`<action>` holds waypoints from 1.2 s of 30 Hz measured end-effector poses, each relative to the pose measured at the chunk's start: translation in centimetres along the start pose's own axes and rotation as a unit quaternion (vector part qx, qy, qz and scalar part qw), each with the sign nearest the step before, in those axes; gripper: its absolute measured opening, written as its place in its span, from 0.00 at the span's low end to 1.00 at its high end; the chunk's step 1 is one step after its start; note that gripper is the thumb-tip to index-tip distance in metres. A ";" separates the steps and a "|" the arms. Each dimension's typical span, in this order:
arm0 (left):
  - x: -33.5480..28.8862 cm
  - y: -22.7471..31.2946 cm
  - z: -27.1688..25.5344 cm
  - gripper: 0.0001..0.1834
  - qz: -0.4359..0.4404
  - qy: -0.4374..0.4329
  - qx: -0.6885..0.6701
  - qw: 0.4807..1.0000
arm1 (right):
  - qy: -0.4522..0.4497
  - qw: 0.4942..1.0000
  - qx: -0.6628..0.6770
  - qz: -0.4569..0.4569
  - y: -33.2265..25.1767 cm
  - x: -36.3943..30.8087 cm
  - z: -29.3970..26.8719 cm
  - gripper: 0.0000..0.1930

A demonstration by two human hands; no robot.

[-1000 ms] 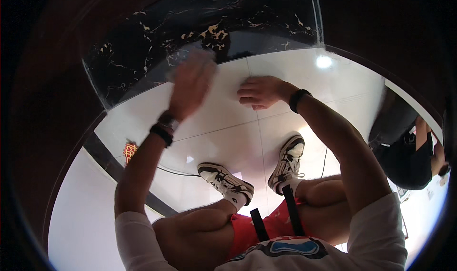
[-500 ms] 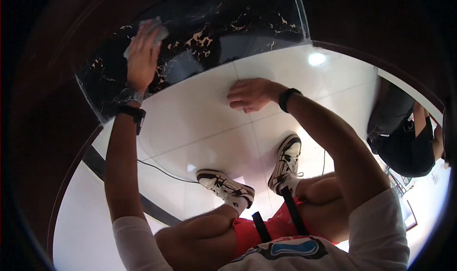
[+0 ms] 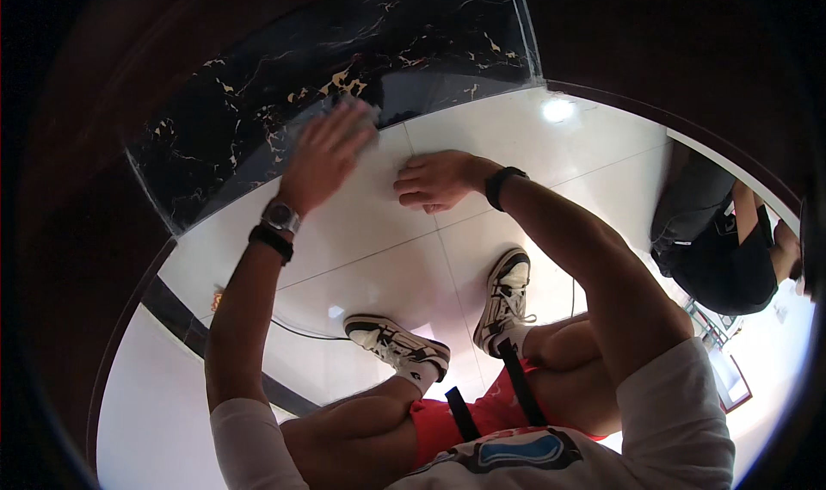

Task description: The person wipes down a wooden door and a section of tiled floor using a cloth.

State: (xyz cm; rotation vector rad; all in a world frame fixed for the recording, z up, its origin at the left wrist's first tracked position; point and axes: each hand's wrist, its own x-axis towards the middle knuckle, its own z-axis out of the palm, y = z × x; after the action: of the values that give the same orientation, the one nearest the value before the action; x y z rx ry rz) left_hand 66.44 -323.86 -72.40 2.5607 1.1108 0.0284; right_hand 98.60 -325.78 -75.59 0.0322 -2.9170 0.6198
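Note:
My left hand (image 3: 329, 156) is pressed on a crumpled grey cloth (image 3: 368, 116), its fingers slightly blurred by motion. The cloth lies on a black marble slab (image 3: 249, 90) with gold and white veins, close to the slab's near edge. Much of the cloth is covered by that hand. To its right, over the pale floor tiles, my right hand (image 3: 433, 181) is loosely closed, fingers curled under; nothing shows in it. Whether its knuckles touch the floor I cannot tell.
Dark reddish-brown frames (image 3: 654, 51) border the slab on both sides. White floor tiles (image 3: 379, 249) stretch between it and my sneakers (image 3: 397, 342). A thin black cable (image 3: 310, 331) runs along the floor by my left foot. At the right, another person in dark clothes (image 3: 723, 258) bends down.
My left hand has swept the cloth rightward and nearer across the slab, toward its near edge. My right hand keeps its curled shape; the whole view has shifted slightly.

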 end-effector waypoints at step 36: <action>-1.1 -10.2 -6.2 0.33 -0.253 0.134 0.175 0.942 | 0.014 0.999 0.045 0.019 0.6 -2.0 -0.4 0.15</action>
State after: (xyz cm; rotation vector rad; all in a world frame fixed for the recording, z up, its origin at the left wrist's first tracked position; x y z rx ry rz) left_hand 57.54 -316.24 -69.74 2.5244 2.0141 0.0570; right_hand 100.56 -325.13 -75.80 -0.0220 -2.8673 0.7521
